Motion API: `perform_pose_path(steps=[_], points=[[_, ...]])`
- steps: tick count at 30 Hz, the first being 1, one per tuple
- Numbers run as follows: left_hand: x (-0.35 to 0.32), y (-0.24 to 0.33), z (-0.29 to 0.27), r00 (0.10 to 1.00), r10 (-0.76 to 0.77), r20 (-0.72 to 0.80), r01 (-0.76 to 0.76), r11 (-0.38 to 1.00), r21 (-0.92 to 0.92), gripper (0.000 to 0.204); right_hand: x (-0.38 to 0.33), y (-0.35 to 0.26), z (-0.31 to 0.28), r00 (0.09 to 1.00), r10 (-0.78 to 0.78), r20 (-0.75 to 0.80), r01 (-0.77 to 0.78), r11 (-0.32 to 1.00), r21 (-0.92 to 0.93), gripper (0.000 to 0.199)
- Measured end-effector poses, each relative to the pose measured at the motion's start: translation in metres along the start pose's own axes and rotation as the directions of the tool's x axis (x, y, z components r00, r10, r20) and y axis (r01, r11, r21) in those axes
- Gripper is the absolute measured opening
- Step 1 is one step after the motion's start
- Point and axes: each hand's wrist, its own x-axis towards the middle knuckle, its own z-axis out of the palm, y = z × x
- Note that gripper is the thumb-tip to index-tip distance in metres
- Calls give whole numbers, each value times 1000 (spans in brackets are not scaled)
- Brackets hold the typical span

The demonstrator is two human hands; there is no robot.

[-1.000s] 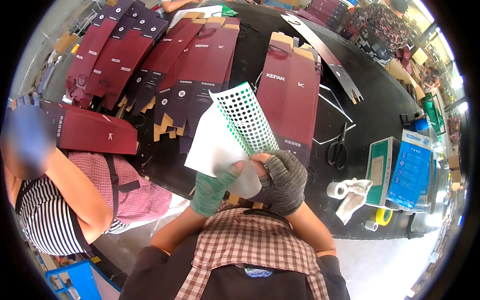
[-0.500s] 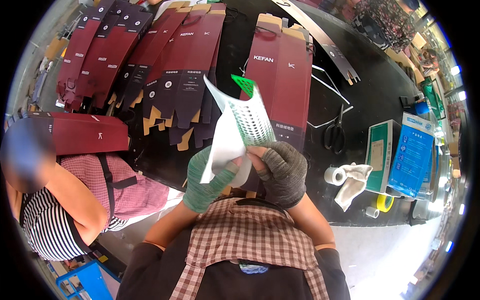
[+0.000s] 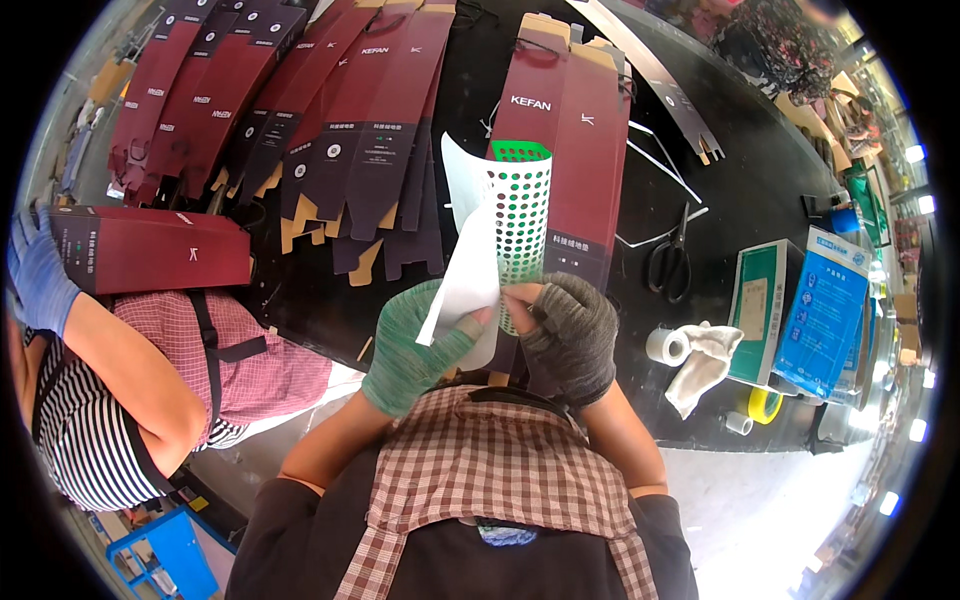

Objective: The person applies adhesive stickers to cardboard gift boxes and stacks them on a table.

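Note:
In a green fingerless glove, my left hand [image 3: 420, 350] is closed on a plain white sheet [image 3: 468, 270], thumb on top. Beside it, my right hand [image 3: 565, 340], in a dark grey fingerless glove, pinches the lower part of a curled dotted sheet [image 3: 518, 225]. That sheet is white outside with rows of round dots or holes, and green shows inside its top curl. Both sheets stand up from my hands, close together; whether they are joined I cannot tell. Behind them lies a flat maroon carton [image 3: 545, 130] on the black table.
Many flat maroon cartons [image 3: 375, 90] spread over the far left. A co-worker's blue-gloved hand [image 3: 45, 270] rests at a folded maroon box [image 3: 165, 250]. On the right lie black scissors [image 3: 670, 265], a white roll [image 3: 668, 347], a cloth [image 3: 708, 365], yellow tape [image 3: 765, 404] and a blue package [image 3: 822, 310].
The dotted sheet has swung more upright and its curl now shows more of its rows. My hands keep their grip. At left, the co-worker's gloved hand has come onto the box end.

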Motion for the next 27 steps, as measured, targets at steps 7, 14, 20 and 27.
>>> perform_pose_path(steps=[7, 14, 20, 27], points=[[2, -9, -2, 1000, -10, 22, 11, 998, -57, 29, 4, -2, -2, 997, 60, 43, -66, 988, 138, 17], [4, -10, -3, 1000, 16, 14, -15, 999, -49, 29, 1, -1, 3, 998, 61, 13, -62, 996, 67, 15], [4, -10, -2, 999, 35, -5, -35, 999, -3, 29, 1, 0, 5, 997, 75, 11, -75, 994, 85, 16], [3, -12, -6, 1000, 0, 10, 0, 999, -40, 27, 4, -4, 4, 992, 102, 78, -114, 976, 186, 15]])
